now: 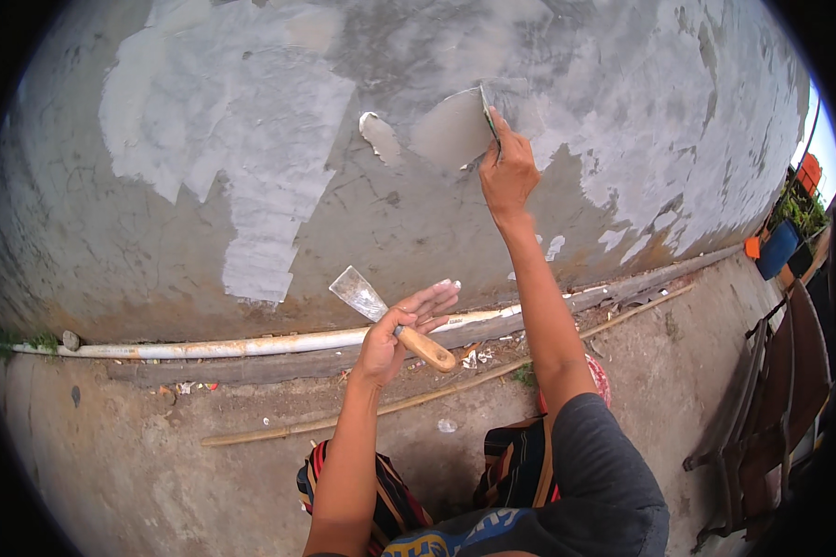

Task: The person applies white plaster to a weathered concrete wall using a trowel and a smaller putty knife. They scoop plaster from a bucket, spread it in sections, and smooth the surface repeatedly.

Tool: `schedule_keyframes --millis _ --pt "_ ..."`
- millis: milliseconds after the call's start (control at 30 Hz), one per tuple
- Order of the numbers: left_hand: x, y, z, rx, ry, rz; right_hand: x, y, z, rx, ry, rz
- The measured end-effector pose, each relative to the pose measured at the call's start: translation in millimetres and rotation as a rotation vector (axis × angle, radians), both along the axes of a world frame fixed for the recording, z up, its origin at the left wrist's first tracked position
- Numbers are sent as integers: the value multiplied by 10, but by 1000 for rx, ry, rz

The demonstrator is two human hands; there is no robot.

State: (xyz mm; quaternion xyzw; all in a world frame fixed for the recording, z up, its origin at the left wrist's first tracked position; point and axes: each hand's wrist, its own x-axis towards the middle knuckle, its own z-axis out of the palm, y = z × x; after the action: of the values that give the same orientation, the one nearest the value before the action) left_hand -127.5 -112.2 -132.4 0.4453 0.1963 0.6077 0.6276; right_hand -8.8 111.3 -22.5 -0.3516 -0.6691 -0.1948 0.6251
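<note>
A grey wall (344, 241) with pale patches of putty rises in front of me. My right hand (511, 174) grips a thin flat spreader (489, 116), seen almost edge-on against the wall. Just left of that blade is a smooth, fresh-looking putty patch (450, 130), and a small thick dab of putty (380, 138) sticks to the wall farther left. Lower down, my left hand (385, 339) holds a putty knife (359, 292) by the thumb, its fingers stretched out and smeared white. The knife's metal blade points up and left, its wooden handle down and right.
A white pipe (214, 350) runs along the wall's foot. A long wooden pole (390, 408) lies on the concrete ground (158, 483). Partly behind my right arm is a red-and-white round object (597, 379). Dark wooden furniture (776, 390) and a blue container (777, 249) stand at right.
</note>
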Motion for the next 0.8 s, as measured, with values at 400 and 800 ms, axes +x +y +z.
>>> schedule_keyframes --millis 400,800 --pt "17 59 -60 -33 -4 -10 -235 -440 -701 -140 -372 328" --pt "-44 63 -66 -67 41 11 1071 510 1720 159 277 -40"
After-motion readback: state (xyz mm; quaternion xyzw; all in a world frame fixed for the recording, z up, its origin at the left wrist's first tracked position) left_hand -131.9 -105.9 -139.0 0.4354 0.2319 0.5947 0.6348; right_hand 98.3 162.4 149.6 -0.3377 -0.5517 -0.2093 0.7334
